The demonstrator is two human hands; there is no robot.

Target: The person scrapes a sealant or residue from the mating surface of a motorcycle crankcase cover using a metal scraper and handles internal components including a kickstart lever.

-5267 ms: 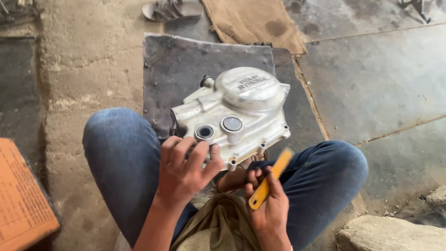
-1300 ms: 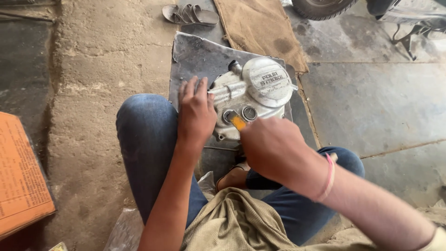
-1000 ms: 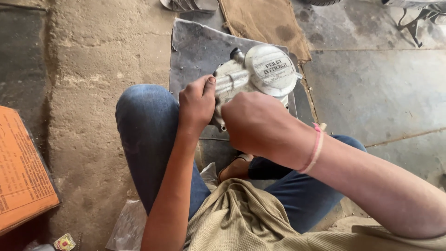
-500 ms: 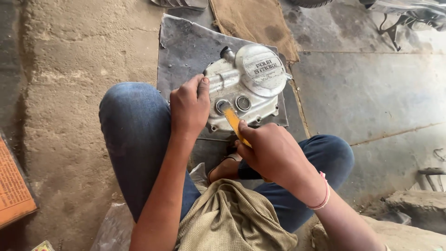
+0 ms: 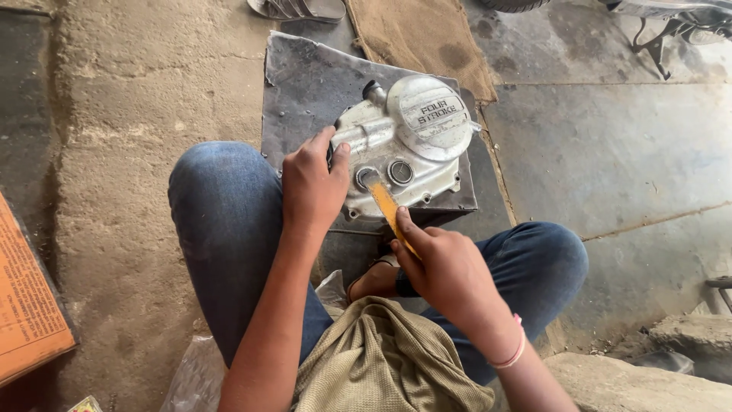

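A silver metal engine cover [image 5: 415, 145] with a round raised cap lies on a dark grey mat [image 5: 305, 84] on the floor in front of me. My left hand [image 5: 311, 187] grips the cover's left edge, fingers curled over it. My right hand [image 5: 442, 267] holds a yellow-handled tool [image 5: 387, 207] whose tip rests at a round opening on the near side of the cover. I sit with both knees in blue jeans on either side of the cover.
An orange cardboard box [image 5: 27, 305] lies at the left. A brown cloth [image 5: 423, 34] and a sandal [image 5: 297, 8] lie beyond the mat. A stone slab [image 5: 656, 381] sits at the lower right. Crumpled plastic [image 5: 191, 374] lies by my left leg.
My right hand has drawn back toward me with the tool, its tip now at the near round opening. The left hand keeps its hold on the cover.
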